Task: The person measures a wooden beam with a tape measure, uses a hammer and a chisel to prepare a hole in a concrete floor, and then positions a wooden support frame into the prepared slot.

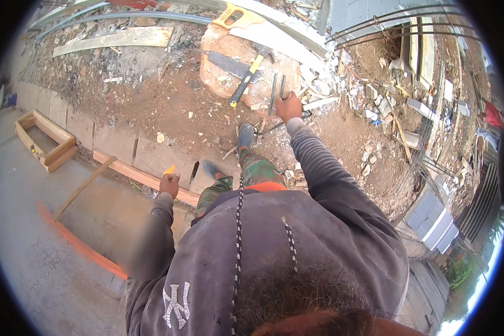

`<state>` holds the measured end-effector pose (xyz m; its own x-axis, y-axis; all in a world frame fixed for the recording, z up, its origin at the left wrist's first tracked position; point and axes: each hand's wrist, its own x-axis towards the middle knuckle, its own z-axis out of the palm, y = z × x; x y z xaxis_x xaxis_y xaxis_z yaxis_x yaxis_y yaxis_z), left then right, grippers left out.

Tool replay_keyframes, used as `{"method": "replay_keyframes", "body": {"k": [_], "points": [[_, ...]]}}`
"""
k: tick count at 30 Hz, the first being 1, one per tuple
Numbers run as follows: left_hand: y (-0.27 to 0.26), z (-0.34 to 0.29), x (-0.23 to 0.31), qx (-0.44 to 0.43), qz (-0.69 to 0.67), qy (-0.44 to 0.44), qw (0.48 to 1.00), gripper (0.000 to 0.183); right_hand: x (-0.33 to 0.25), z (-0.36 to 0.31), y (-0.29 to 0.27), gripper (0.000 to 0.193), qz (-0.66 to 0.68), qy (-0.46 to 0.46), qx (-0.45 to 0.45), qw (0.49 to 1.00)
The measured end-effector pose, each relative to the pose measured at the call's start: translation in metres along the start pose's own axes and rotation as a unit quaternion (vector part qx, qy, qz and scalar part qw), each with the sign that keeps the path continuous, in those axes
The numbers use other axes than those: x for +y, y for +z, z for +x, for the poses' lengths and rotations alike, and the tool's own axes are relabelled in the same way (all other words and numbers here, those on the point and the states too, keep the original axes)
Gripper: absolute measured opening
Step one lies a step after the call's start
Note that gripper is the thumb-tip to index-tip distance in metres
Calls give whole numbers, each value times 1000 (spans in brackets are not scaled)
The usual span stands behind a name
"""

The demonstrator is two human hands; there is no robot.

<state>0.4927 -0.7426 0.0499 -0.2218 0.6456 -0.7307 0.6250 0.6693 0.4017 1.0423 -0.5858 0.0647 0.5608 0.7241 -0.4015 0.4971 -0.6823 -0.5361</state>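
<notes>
Curled nearly closed with the right hand (289,107), seemingly pinching the near end of a dark rod (282,85). Pointing from there away from the body, over the stone (219,87). Flanked just to the left by a second rod (273,94), nearly parallel. Farther left, across the stone, slanting handle-end toward the body as a hammer (252,74). Well apart at lower left, closed with the left hand (169,186) around a yellow piece (170,169).
</notes>
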Motion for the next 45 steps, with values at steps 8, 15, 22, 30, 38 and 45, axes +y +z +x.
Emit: {"method": "replay_keyframes", "body": {"k": [8, 15, 22, 30, 38, 45], "points": [[-9, -103, -104, 131, -28, -108, 985, 41, 3, 15, 33, 45, -212, -53, -3, 976], [1, -108, -119, 137, -166, -126, 968, 39, -5, 20, -15, 42, -646, -141, -146, 736], [-102, -130, -3, 278, -30, 249, 927, 31, -137, -165, 43, 18, 175, -254, -144, 940], [-201, -117, 29, 142, -30, 384, 912, 27, -320, -364, 169, 14, 93, -264, -569, 773], [-245, -84, -129, 290, -249, 169, 909, 38, -339, -282, 250, 11, 132, -198, -380, 894], [-257, -12, -227, 384, -357, -9, 851, 49, -181, -91, 273, 29, -699, -400, -334, 490]]}}
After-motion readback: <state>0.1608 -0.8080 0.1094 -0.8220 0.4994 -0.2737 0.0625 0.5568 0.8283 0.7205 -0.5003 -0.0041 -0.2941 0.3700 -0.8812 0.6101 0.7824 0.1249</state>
